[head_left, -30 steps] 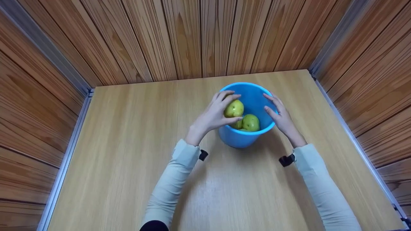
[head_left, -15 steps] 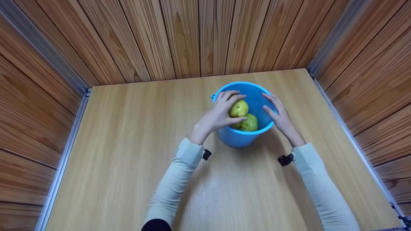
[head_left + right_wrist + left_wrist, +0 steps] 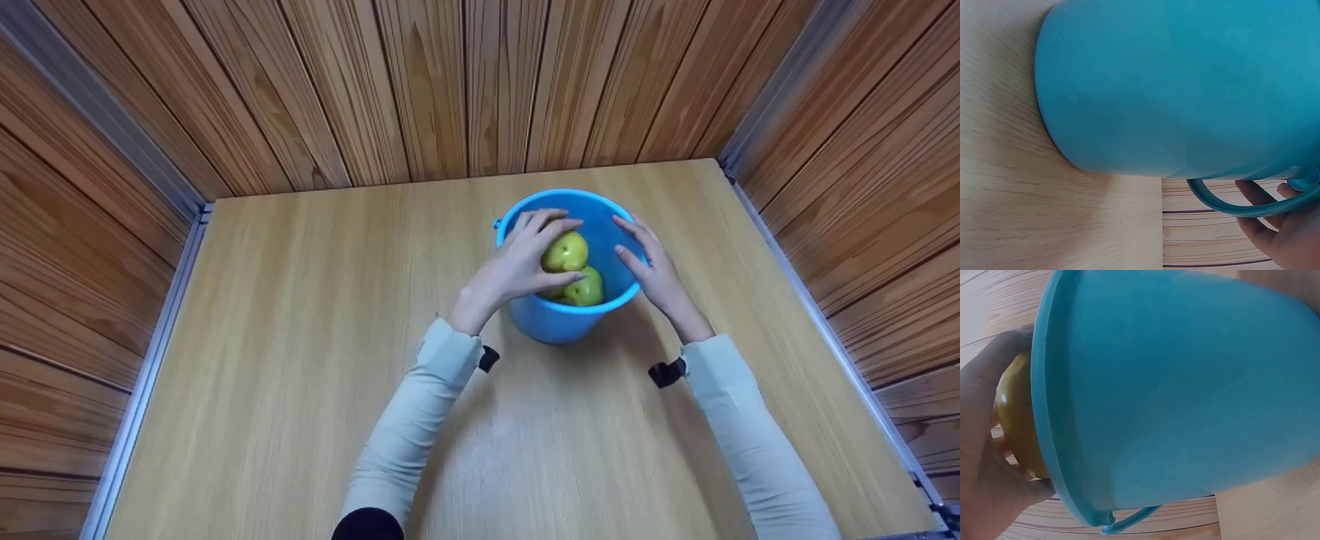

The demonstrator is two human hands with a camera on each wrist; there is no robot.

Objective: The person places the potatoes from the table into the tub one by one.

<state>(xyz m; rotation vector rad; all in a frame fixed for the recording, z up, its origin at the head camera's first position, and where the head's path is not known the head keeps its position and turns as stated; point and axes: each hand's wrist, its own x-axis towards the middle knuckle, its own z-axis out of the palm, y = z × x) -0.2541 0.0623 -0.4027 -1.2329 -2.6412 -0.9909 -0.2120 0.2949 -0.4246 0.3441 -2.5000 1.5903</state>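
A blue bucket (image 3: 559, 326) stands on the table, with several yellow-green pears in it. My left hand (image 3: 517, 262) reaches over its near-left rim, fingers and thumb curled round an upper pear (image 3: 566, 251). Just below that one lies another pear (image 3: 585, 287). In the left wrist view the held pear (image 3: 1016, 416) shows above the rim, between thumb and fingers. My right hand (image 3: 656, 274) holds the bucket's right rim, fingertips on the inner side. The right wrist view shows the bucket's curved handle (image 3: 1230, 209) hanging in front of that hand (image 3: 1292, 236).
The bucket sits on a light wooden table (image 3: 300, 337), right of its middle and near the back. Wood-plank walls (image 3: 435, 90) enclose the table at the back and both sides, with metal rails (image 3: 161, 322) along its side edges.
My left hand has moved a little to the right over the bucket, carrying the pear further in from the rim. My right hand has stayed at the right rim.
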